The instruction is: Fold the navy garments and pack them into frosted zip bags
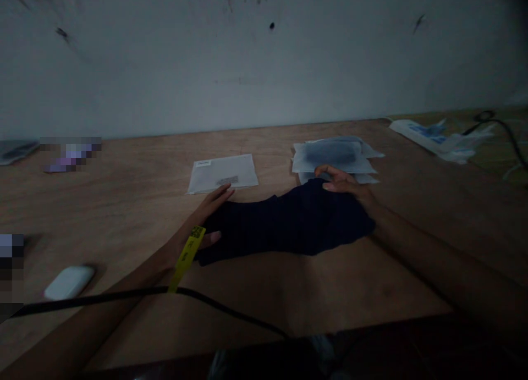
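Observation:
A dark navy piece of folded cloth (pixel 284 223) stretches between my two hands above the wooden table; its exact kind is too dark to tell. At its left end, my left hand (pixel 208 208) touches it with fingers stretched out and the thumb apart, resting on the cloth. My right hand (pixel 345 185) has the upper right edge between thumb and curled fingers. Just behind the cloth lies a flat, frosted plastic bag (pixel 223 171) with a white label. Beyond my right hand is a small stack of similar bags (pixel 330 155) with dark contents.
The wooden table (pixel 136 176) meets a stained wall (pixel 247 83). A black cable (pixel 231 309) with a yellow tag (pixel 187 259) crosses the foreground. A white rounded case (pixel 69 282) sits at left. At far right are a white power strip (pixel 416 135) and crumpled plastic (pixel 462 146).

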The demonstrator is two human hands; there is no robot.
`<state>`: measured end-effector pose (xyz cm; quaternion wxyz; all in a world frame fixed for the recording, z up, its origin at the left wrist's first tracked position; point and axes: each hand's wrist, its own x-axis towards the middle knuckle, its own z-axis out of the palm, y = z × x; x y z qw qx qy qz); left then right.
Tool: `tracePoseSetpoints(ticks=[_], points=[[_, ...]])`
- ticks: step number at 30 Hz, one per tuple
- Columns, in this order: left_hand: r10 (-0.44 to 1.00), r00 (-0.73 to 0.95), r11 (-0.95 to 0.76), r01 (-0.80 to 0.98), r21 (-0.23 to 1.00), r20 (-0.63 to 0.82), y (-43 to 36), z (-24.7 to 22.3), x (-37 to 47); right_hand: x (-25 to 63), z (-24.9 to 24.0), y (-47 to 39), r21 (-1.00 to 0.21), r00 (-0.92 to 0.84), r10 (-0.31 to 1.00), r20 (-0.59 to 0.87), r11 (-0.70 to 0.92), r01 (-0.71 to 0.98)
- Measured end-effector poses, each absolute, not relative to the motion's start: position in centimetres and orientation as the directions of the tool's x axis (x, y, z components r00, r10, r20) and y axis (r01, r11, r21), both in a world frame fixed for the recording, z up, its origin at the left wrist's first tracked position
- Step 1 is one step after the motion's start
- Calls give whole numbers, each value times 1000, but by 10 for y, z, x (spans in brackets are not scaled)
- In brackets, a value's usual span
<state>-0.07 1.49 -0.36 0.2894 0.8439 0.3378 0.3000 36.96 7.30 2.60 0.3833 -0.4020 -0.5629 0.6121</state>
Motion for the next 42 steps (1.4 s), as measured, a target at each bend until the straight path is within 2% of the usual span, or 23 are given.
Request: tracePoseSetpoints(ticks=[6, 11, 14, 19, 21, 25, 29, 31, 33, 37, 40, 42], points=[[764, 533, -562, 273, 781, 363, 18, -15, -3, 311, 30, 66, -995, -459, 886, 66, 26, -94], [764, 544, -541, 245, 805, 348, 16, -16, -4, 255, 25, 54, -969, -561, 810, 171, 243, 54], [766, 544, -529, 230, 817, 343, 14, -16, -4, 227, 17, 50, -911, -505, 826, 251, 379, 166], [790, 524, -521, 300, 799, 319, 13, -14, -2, 206, -1, 41, -838, -586, 767, 261, 481, 257], [798, 506, -540, 357, 762, 328, 13, -13, -2, 209, -6, 36, -749, -636, 711, 299, 588, 306], [768, 552, -605, 456, 653, 325, 12, -11, -1, 231, -16, 30, -465, -708, 522, 476, 833, 301], [780, 576, -607, 601, 520, 245, 8, -11, 2, 268, -26, 29, -162, -739, 382, 555, 921, 354], [769, 596, -627, 629, 460, 231, 7, -13, 3, 287, -27, 30, -98, -703, 432, 565, 881, 462], [751, 620, -652, 642, 404, 228, 6, -14, 4, 303, -26, 32, -98, -620, 542, 567, 792, 603], [741, 624, -671, 667, 324, 248, 9, -19, 10, 316, -21, 39, -103, -480, 762, 434, 572, 814], [743, 609, -670, 677, 305, 278, 11, -23, 20, 314, -22, 42, -114, -452, 813, 366, 521, 846], [755, 586, -656, 686, 316, 296, 13, -24, 28, 312, -23, 42, -182, -466, 812, 352, 548, 816]])
